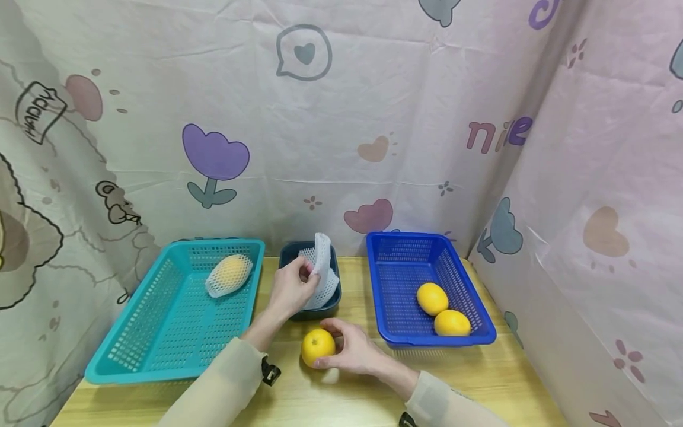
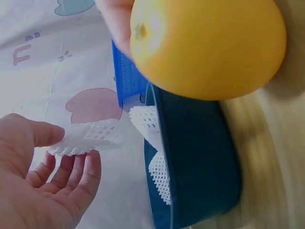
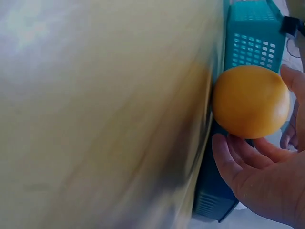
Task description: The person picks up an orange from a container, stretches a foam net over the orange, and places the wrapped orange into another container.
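Between finger and thumb my left hand (image 1: 292, 289) pinches a white foam net sleeve (image 1: 322, 255), raised above a small dark teal bin (image 1: 284, 254). More white netting (image 2: 145, 125) lies inside that bin. On the near side of it, a yellow orange (image 1: 316, 350) is at the table top, its green stem end showing in the head view. My right hand (image 1: 356, 351) holds the orange from the right, thumb on one side and fingers on the other. In the right wrist view the orange (image 3: 251, 101) sits between thumb and fingertips.
A turquoise basket (image 1: 144, 373) stands at the left, with one yellow fruit in a net sleeve (image 1: 229, 275) inside. At the right is a blue basket (image 1: 400, 341) holding two bare yellow fruits (image 1: 432, 298). A printed curtain (image 1: 341, 118) hangs behind and along the sides of the wooden table.
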